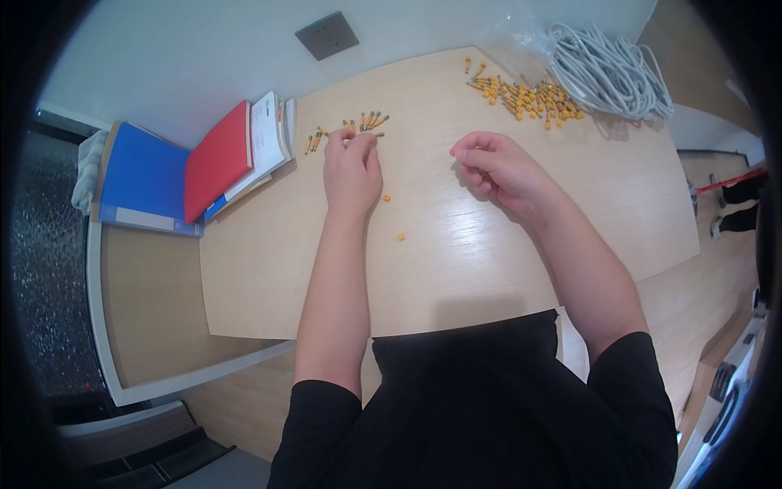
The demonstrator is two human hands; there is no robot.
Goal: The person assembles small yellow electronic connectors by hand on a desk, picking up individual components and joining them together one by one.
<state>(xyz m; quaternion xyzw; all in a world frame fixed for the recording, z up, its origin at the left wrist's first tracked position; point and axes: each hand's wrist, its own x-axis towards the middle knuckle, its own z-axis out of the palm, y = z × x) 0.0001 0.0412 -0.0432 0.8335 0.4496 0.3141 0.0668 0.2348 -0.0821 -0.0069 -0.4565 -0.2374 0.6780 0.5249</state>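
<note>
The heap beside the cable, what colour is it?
The heap is mostly orange-yellow, with greyish parts; best seen in the head view.

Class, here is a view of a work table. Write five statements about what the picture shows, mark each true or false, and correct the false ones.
1. The left hand has its fingers at the smaller group of yellow pieces. True.
2. The right hand grips the grey cable coil. False: it is over the table, apart from the coil.
3. The larger yellow pile lies beside the cable coil. True.
4. The red folder lies to the right of both hands. False: it is on their left, next to the blue folder.
5. Two small yellow bits lie on the table apart from the other yellow pieces. True.
</note>
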